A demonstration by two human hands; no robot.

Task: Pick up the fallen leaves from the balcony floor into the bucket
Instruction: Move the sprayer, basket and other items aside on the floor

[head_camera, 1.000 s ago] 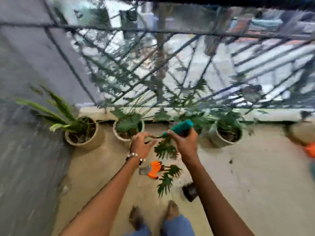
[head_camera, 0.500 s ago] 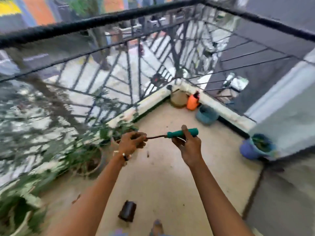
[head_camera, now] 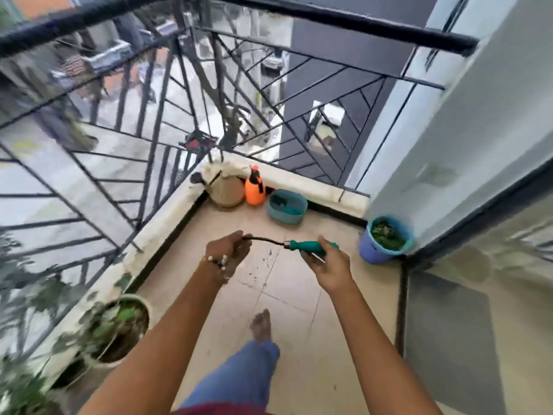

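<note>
A blue bucket [head_camera: 374,250] holding green leaves stands on the balcony floor at the right, against the wall corner. My right hand [head_camera: 327,262] grips the green handle of a garden tool [head_camera: 305,245] with a dark curved metal shaft. My left hand [head_camera: 227,250] is curled round the far end of that shaft; what it holds inside the palm is hidden. Both hands hover above the tiled floor, left of the bucket. Small dark bits of debris [head_camera: 267,254] lie on the tiles under the tool.
In the far corner stand a tan round pot [head_camera: 227,191], an orange spray bottle [head_camera: 255,190] and a teal tub [head_camera: 287,206]. A potted plant [head_camera: 119,327] sits at the left by the black railing [head_camera: 155,139]. My bare foot [head_camera: 261,324] is on the tiles.
The view has swung right and moved toward the corner; the bucket, tub and bottle are now nearer. Both hands keep their hold on the tool.
</note>
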